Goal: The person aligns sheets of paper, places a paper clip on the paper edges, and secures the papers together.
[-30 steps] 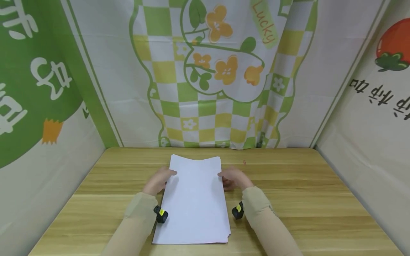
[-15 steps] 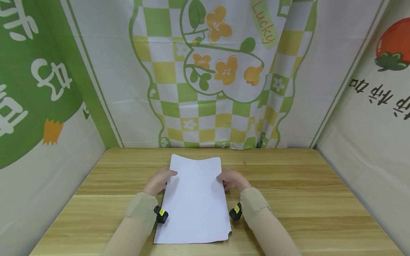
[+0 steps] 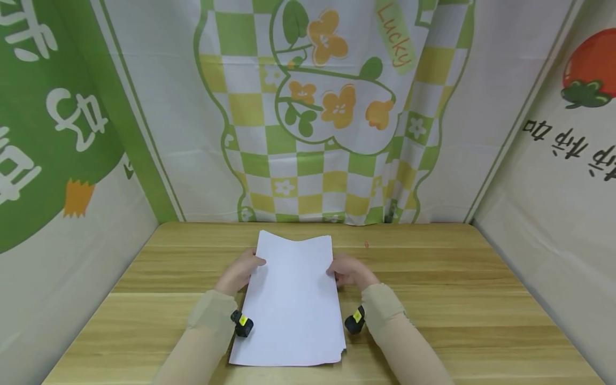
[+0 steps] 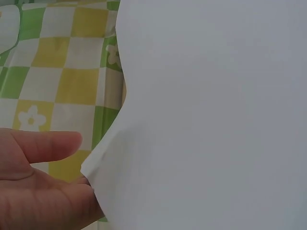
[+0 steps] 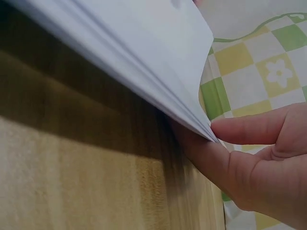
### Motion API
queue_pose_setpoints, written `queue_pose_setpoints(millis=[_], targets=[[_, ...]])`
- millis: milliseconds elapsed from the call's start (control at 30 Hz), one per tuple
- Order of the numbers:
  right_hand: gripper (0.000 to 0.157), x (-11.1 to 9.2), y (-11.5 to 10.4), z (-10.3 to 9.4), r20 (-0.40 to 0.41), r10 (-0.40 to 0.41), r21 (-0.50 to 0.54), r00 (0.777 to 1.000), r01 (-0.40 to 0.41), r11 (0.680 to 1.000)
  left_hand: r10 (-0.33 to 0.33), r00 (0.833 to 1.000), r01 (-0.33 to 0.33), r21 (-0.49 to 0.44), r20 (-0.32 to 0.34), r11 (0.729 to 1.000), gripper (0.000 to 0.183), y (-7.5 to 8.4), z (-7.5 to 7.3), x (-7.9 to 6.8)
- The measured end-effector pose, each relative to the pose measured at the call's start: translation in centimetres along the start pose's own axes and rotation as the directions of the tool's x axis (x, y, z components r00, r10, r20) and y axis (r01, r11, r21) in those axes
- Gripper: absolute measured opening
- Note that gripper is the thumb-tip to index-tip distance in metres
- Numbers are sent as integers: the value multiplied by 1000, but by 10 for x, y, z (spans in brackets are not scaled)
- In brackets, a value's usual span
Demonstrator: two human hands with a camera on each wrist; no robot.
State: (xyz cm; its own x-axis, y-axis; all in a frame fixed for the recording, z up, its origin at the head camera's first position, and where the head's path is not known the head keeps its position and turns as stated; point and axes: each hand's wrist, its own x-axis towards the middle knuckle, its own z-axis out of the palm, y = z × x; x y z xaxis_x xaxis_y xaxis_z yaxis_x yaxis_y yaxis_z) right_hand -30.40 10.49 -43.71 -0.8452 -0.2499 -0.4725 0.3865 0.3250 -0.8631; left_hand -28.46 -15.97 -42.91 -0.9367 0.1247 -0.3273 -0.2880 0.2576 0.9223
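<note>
A stack of white paper sheets point(image 3: 293, 305) lies lengthwise before me, its far part raised and sagging in the middle. My left hand point(image 3: 240, 270) grips the left edge near the far end, thumb on the top sheet and the other fingers underneath. On the opposite edge, my right hand point(image 3: 353, 270) pinches the stack between thumb and fingers. Several layered paper edges point(image 5: 144, 91) show in the right wrist view, lifted off the wood near that hand. In the left wrist view, the paper point(image 4: 206, 120) fills most of the picture and its corner meets the left hand point(image 4: 43, 191).
The stack is over a wooden table point(image 3: 457, 299). A small red mark point(image 3: 367, 244) shows on the table beyond the right hand. Behind the table hangs a green and yellow checked curtain point(image 3: 310, 182), with printed cloth walls at both sides.
My right hand has shifted slightly left and its thumb has slid a little toward me along the paper's edge. The left hand stays in nearly the same place.
</note>
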Motion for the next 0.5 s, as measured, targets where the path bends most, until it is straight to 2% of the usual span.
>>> queue_pose_setpoints(millis=[233, 400, 500], targets=[[49, 3, 7, -2, 4, -15, 55, 1000, 15, 998, 36, 999, -36, -22, 22, 999, 60, -4, 0, 3], [59, -1, 7, -3, 2, -33, 112, 999, 32, 993, 30, 999, -30, 34, 13, 999, 61, -5, -2, 1], [60, -4, 6, -4, 9, -48, 132, 999, 46, 990, 22, 1000, -21, 65, -6, 998, 64, -4, -2, -1]])
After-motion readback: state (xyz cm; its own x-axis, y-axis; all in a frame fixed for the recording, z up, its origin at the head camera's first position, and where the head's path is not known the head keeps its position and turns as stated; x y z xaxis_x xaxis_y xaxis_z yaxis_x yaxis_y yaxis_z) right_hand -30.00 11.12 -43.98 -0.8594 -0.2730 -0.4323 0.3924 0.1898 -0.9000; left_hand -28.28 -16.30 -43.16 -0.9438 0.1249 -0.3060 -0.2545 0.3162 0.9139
